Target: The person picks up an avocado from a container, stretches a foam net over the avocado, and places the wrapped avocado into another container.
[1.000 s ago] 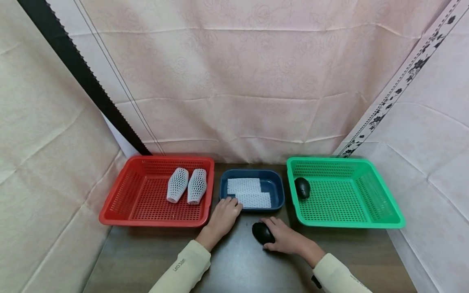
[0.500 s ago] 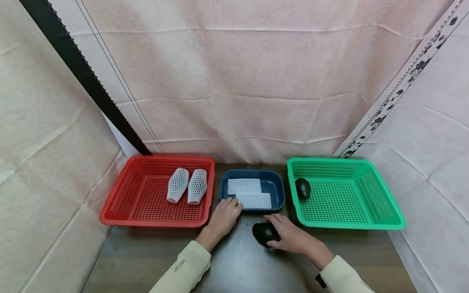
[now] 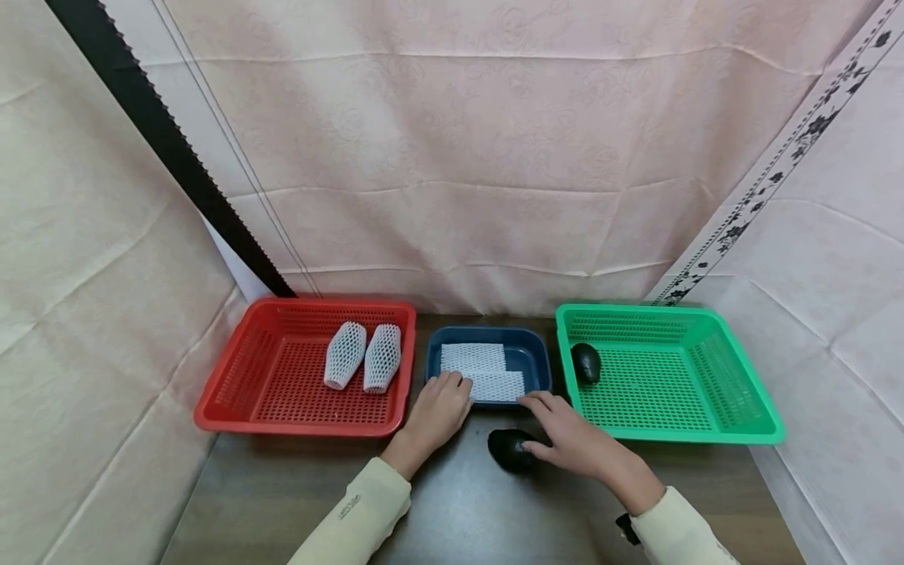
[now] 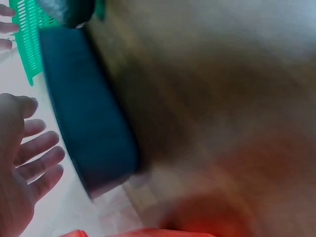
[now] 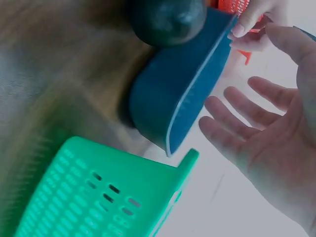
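A dark fruit (image 3: 507, 450) lies on the table (image 3: 459, 502) in front of me, just short of a small blue tray (image 3: 521, 357). My right hand (image 3: 574, 438) is beside it, relaxed and grasping nothing; from above, the thumb overlaps the fruit, and whether it touches I cannot tell. My left hand (image 3: 438, 406) is loose too, holding nothing, its fingertips at the tray's near left corner. Two flat white nets (image 3: 472, 356) lie in the tray. On my left, a red basket (image 3: 282, 430) holds two netted bundles (image 3: 345, 355); on my right, a green basket (image 3: 657, 388) holds another fruit (image 3: 585, 363).

The likeliest trouble, I judge, is rolling: the fruit is rounded and ungripped, so a brush from my right thumb could send it across the table. My right fingertips are near the tray's rim; catching it could skew the tray, since no firm grip steadies it. The nets look light and close together, so a careless pinch could lift both, and a hard tug might tear the mesh.
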`<state>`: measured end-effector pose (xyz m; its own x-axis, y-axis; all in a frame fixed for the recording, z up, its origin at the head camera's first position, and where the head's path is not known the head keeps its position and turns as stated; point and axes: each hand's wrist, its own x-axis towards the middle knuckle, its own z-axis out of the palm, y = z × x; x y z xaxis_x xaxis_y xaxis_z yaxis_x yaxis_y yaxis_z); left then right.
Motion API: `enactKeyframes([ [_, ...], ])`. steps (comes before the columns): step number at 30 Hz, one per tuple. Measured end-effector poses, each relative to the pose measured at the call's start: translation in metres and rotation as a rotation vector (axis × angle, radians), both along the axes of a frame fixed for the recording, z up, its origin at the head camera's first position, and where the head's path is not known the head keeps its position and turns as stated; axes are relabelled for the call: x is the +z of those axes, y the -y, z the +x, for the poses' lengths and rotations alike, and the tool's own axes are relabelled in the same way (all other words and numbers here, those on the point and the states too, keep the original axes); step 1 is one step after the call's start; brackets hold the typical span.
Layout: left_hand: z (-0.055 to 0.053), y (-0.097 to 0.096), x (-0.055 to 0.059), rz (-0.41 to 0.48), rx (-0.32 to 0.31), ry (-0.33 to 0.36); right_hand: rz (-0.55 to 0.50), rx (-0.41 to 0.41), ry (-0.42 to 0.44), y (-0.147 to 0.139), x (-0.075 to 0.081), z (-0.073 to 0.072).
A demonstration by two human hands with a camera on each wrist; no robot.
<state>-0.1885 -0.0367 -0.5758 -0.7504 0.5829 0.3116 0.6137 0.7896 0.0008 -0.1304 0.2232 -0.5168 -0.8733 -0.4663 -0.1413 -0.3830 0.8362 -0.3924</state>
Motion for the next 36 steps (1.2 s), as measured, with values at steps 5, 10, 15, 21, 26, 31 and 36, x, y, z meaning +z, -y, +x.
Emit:
enactKeyframes([
  [5,-0.010,-0.011,0.014,-0.010,0.017,0.051,0.034,0.004,-0.129,0.005,0.010,-0.008],
  [10,-0.019,-0.020,0.025,-0.038,0.034,0.106,0.035,0.021,-0.254,0.006,0.009,-0.020],
  [15,-0.029,-0.028,0.026,-0.070,0.038,0.178,0.007,-0.004,-0.286,0.008,0.004,-0.030],
  [21,-0.040,-0.038,0.026,-0.108,0.077,0.310,0.014,-0.042,-0.280,0.012,-0.003,-0.038],
  [26,-0.049,-0.044,0.023,-0.155,0.122,0.350,0.023,-0.057,-0.255,0.011,-0.008,-0.042],
  [31,-0.054,-0.045,0.018,-0.169,0.149,0.410,0.024,-0.075,-0.214,0.011,-0.010,-0.044],
  [36,-0.056,-0.047,0.014,-0.157,0.140,0.454,0.022,-0.107,-0.176,0.010,-0.014,-0.046],
])
